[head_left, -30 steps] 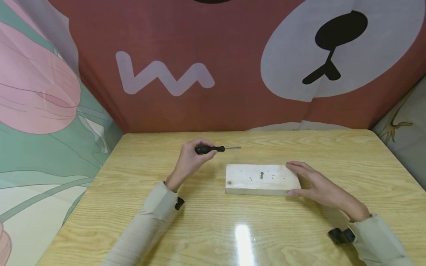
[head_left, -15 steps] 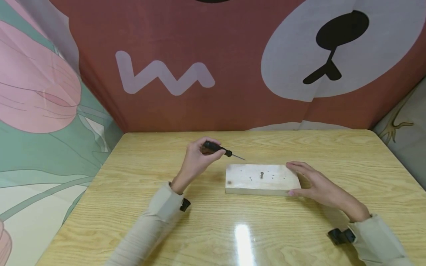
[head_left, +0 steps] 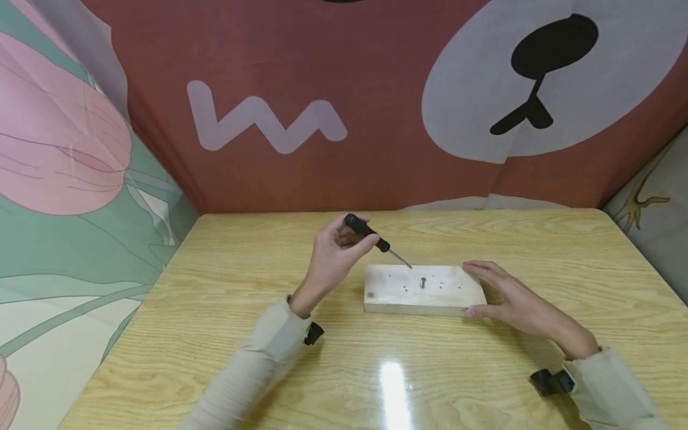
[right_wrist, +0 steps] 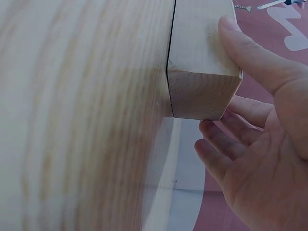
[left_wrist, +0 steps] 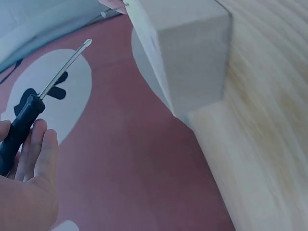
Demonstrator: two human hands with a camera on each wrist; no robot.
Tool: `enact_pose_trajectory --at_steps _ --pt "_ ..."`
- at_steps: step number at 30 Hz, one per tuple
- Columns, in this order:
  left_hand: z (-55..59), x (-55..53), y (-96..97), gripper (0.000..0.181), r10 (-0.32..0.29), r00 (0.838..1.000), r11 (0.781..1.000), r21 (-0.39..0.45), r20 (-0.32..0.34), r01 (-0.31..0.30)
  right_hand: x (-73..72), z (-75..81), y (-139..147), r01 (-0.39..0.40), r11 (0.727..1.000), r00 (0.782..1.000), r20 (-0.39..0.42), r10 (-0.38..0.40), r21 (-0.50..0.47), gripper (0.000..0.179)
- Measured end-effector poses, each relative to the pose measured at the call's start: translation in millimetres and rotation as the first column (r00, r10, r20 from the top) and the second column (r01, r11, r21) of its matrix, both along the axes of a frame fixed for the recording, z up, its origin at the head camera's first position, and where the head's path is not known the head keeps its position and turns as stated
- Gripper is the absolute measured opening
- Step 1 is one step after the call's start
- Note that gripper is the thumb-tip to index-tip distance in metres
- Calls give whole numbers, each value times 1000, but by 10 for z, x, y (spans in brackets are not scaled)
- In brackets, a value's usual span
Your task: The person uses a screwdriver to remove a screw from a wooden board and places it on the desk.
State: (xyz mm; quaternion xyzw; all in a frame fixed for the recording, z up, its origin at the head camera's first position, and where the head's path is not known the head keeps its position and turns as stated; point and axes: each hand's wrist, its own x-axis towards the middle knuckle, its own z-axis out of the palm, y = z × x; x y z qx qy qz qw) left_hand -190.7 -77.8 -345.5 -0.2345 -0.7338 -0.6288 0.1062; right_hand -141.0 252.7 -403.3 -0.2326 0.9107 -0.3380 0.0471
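Note:
My left hand (head_left: 330, 260) grips the black handle of a screwdriver (head_left: 383, 244) between thumb and fingers, above the table to the left. Its metal shaft slants down to the right, the tip overlapping the far edge of a pale wooden block (head_left: 395, 295) in the head view. A screw (head_left: 423, 282) stands in the top of the block near the middle, head up, among several small holes. In the right wrist view the threaded screw (right_wrist: 243, 8) sticks well out, with the screwdriver tip a little apart from it. My right hand (head_left: 513, 303) holds the block's right end, thumb at the near side, fingers at the far side.
The block lies flat on a wood-grain table (head_left: 258, 370). Behind the table's far edge hangs a red-brown printed cloth (head_left: 376, 173), with a floral one (head_left: 64, 131) at the left. Each wrist wears a small black camera.
My left hand has moved right, bringing the screwdriver toward the block and turning it from level to tip-down. The right hand and the block have stayed in place.

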Motion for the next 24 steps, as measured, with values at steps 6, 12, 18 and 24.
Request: enact_pose_trajectory --at_steps 6,12,18,24 --pt "45 35 125 31 -40 999 999 31 -3 40 0 0 9 -6 1000 1000 7 6 -16 80" --pt "55 31 226 29 -61 998 997 35 -21 62 -2 -1 9 -6 1000 1000 13 6 -17 81" --pt "64 35 294 28 -81 996 997 -6 -31 81 -7 11 2 9 1000 999 41 -8 -24 82" --pt "72 44 349 28 -86 996 996 -37 -39 85 -10 2 8 -2 1000 1000 21 3 -22 81"
